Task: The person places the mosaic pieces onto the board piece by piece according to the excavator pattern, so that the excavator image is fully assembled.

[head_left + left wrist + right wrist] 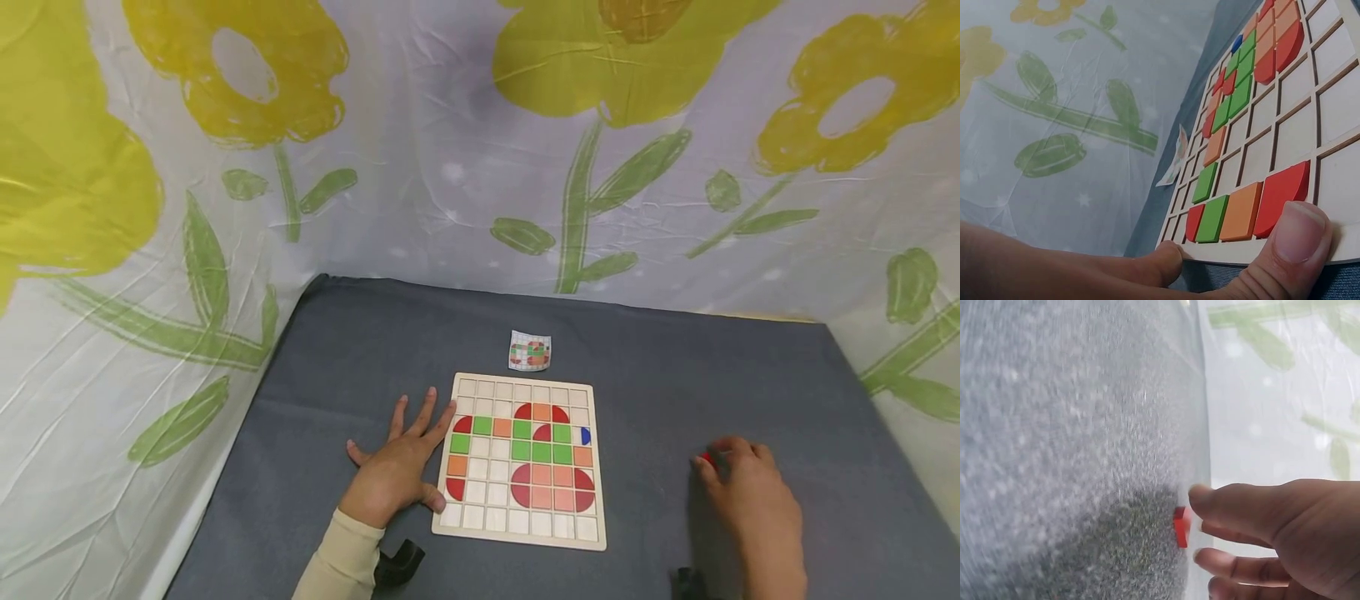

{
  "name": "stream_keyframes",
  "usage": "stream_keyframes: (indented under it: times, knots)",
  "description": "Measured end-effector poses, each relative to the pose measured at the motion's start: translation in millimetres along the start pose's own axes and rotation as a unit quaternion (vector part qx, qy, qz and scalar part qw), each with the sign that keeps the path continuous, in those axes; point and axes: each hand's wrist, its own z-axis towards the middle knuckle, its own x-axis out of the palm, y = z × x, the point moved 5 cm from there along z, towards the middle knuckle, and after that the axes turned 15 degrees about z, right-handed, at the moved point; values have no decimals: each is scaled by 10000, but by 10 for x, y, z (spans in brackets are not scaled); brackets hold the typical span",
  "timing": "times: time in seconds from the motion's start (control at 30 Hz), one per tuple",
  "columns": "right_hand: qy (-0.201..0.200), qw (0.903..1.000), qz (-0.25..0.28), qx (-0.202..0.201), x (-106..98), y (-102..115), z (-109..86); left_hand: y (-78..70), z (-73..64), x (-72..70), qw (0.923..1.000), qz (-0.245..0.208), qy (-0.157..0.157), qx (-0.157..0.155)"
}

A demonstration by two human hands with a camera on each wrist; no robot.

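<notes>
A wooden grid board (487, 541) lies on the dark cloth, with red, orange, green and blue tiles in some of its squares. Along its left side, my left hand (397, 475) has its fingers spread, fingertips on the cloth and at the frame. In the left wrist view the thumb (1297, 240) rests on the board's edge beside a red rounded tile (1282, 197). Well to the right of the board, my right hand (753, 496) pinches a small red tile (1180, 527) at its fingertips, low over the cloth. Part of that tile is hidden by the fingers.
A small pattern card (529, 351) with a coloured grid lies just behind the board. The dark cloth (660, 375) covers the table, and a white curtain with yellow flowers (420, 192) stands behind and at both sides. One blue tile (586, 436) sits at the board's right edge.
</notes>
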Motion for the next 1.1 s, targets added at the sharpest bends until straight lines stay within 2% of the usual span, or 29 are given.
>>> stream_keyframes:
  times: [0.33, 0.63, 0.8, 0.97, 1.1]
  knots:
    - [-86, 9999, 51, -72, 17, 1, 18, 18, 24, 37, 10000, -39, -74, -10]
    - [119, 9998, 19, -129, 51, 60, 22, -31, -29, -54, 9999, -156, 30, -10]
    - [-61, 9998, 2, -197, 88, 118, 29, -30, -11, -30, 10000, -48, -31, -8]
    - [-230, 9987, 80, -448, 122, 240, 1, -2, 19, 20, 9999, -24, -112, -14]
    - [-385, 9951, 305, -861, 134, 381, -44, 1, 16, 25, 10000, -26, -83, -29]
